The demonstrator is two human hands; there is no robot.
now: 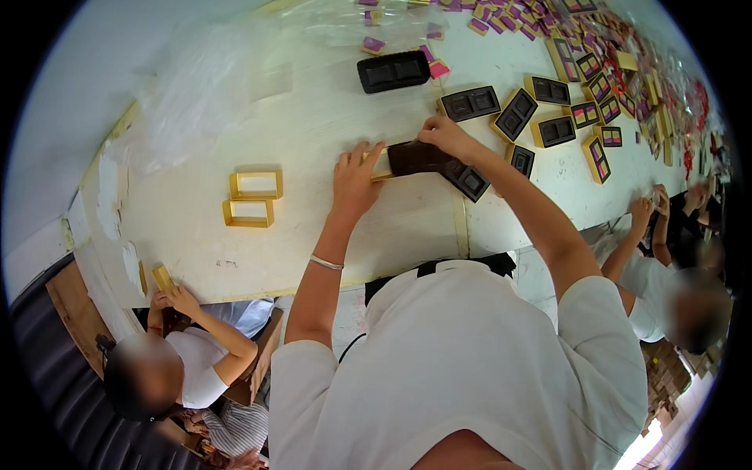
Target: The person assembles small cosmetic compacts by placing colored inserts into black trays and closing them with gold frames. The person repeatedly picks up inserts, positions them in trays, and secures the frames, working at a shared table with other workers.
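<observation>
My left hand (355, 180) grips a small gold box (381, 165) on the white table, its fingers along the box's left end. A dark plastic tray (413, 158) lies at the right of that box, overlapping it. Closed on the tray's upper right edge is my right hand (448, 136). How far the tray sits inside the box is hard to tell. Just right of it, partly under my right forearm, rests a gold box with a black two-compartment insert (468, 181).
Two open gold boxes (255, 185) stand at left. A stack of black trays (394, 71) lies ahead. Several insert-fitted boxes (553, 131) and purple-and-gold pieces (509, 19) spread at right. Clear plastic film (192, 98) covers the far left. Co-workers' hands (174, 299) are at both sides.
</observation>
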